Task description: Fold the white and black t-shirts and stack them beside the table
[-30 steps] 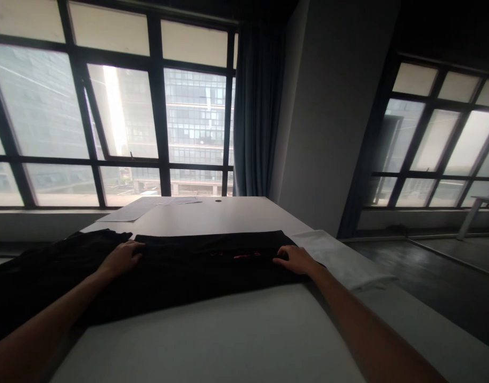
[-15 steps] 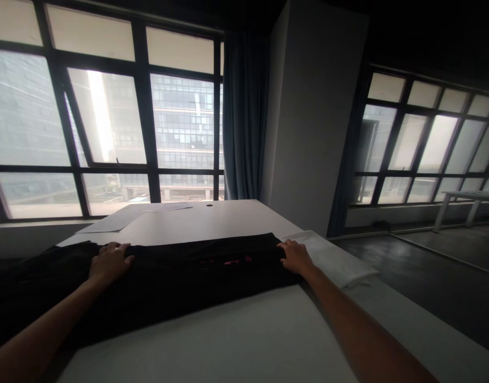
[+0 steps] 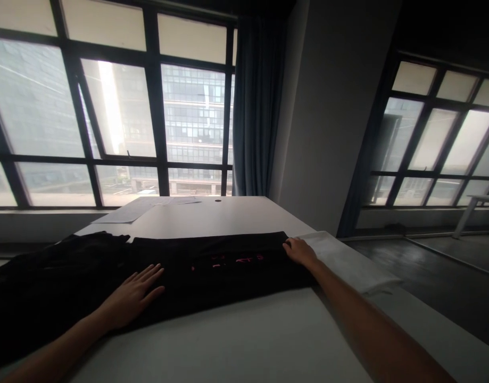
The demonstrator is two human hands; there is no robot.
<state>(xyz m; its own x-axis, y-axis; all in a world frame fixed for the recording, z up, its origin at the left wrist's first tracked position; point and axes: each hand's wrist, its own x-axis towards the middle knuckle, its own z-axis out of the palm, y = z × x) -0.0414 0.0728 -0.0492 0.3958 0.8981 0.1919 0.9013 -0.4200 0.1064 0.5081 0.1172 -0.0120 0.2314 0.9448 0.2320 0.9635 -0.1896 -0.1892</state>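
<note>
A black cloth [image 3: 228,279] with small pink marks lies spread across the white table [image 3: 244,335]; its left part is bunched into a dark heap, and I cannot tell what kind of garment it is. On its left half, near the front edge, my left hand [image 3: 134,292] rests flat with fingers stretched out. My right hand [image 3: 300,251] is at the cloth's far right corner, its fingers bent and closed on the edge. Beyond that corner, to the right, lies a folded white cloth [image 3: 336,260], partly covered by my right forearm.
Sheets of paper [image 3: 122,214] lie at the table's back left, with a small round hole [image 3: 217,200] in the tabletop nearby. Windows, a blue curtain [image 3: 254,117] and a grey pillar [image 3: 328,117] stand behind. Another white table [image 3: 473,207] is at far right.
My left hand has moved from the cloth's far edge toward me and right, and flattened out. More pink marks show. My right hand stays at the corner; the view has shifted slightly.
</note>
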